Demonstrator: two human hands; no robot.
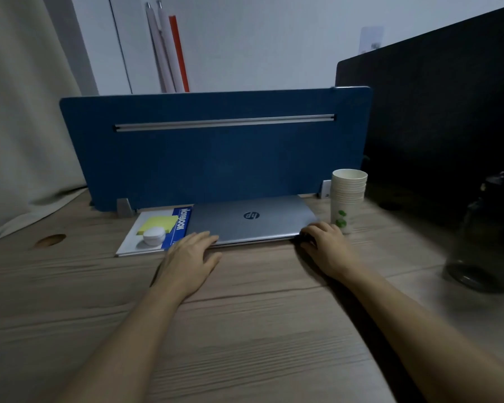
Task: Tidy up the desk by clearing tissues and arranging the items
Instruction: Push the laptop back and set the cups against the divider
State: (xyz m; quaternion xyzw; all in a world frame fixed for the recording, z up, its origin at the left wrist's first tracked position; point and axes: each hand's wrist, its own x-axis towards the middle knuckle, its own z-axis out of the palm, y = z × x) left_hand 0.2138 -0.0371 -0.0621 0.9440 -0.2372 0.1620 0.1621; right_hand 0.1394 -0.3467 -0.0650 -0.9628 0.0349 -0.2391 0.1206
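On the closed laptop's (250, 222) front corners, left hand (191, 257) and right hand (326, 245), fingers spread (flat).

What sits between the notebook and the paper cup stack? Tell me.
The closed silver laptop fills the stretch between the notebook and the paper cup stack, seen in the head view.

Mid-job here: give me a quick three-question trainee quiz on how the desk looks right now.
1. True or false: the laptop lid is open.
2. What stands just beyond the right hand? A) stack of paper cups B) dark bottle C) blue divider
3. Name the two things lying on the notebook.

Key: 1. False, it is closed, with the left hand at its front edge. 2. A. 3. The yellow sticky notes and the small white jar.
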